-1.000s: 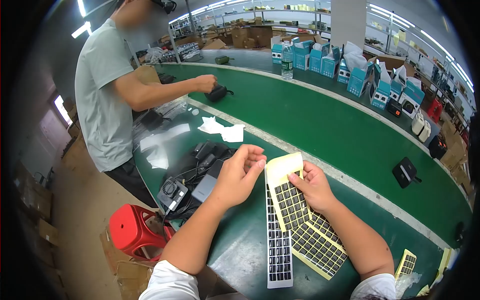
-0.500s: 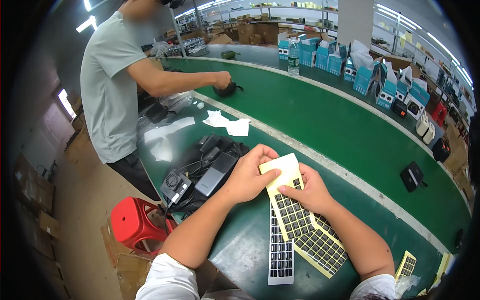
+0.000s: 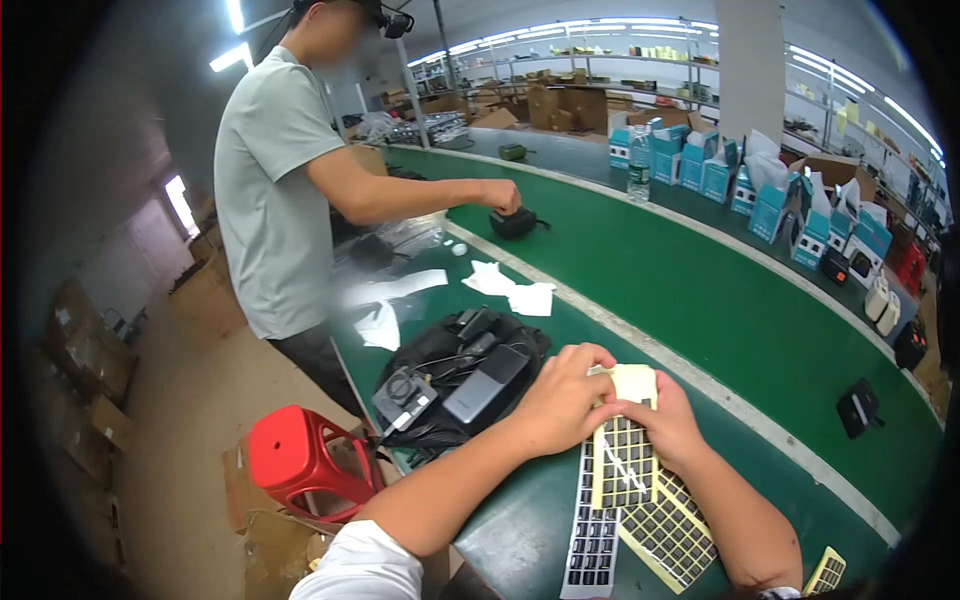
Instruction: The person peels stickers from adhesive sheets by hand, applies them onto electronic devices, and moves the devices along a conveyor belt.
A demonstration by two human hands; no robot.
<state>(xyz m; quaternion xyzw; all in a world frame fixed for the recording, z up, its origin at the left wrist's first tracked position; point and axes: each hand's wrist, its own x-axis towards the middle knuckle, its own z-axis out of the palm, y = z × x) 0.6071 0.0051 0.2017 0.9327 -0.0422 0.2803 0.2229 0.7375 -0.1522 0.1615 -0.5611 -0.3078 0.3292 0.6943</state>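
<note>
A yellow backing sheet of small black rectangular stickers [image 3: 625,465] is held up between my hands, bare yellow at its top end. My left hand [image 3: 565,400] is closed at the sheet's upper left, fingers curled and thumb reaching over its face. At the upper right edge, my right hand [image 3: 668,425] grips the sheet, its thumb close to my left thumb. What lies between the thumbs is too small to make out. Beneath are a white-backed sticker sheet [image 3: 590,555] and another yellow sticker sheet [image 3: 672,535], both on the green table.
Left of my hands, a black bag [image 3: 425,345] carries a power bank [image 3: 487,385], a small fan-like device and cables. A red stool [image 3: 300,455] stands beside the table. Across from me, a co-worker [image 3: 275,190] handles a black pouch [image 3: 513,224] on the green belt [image 3: 680,290]. Blue boxes line the far side.
My view has shifted, so the scene sits farther right and lower. My thumbs have come together at the sheet's upper part, and the sheet now hangs straighter with glare on it.
</note>
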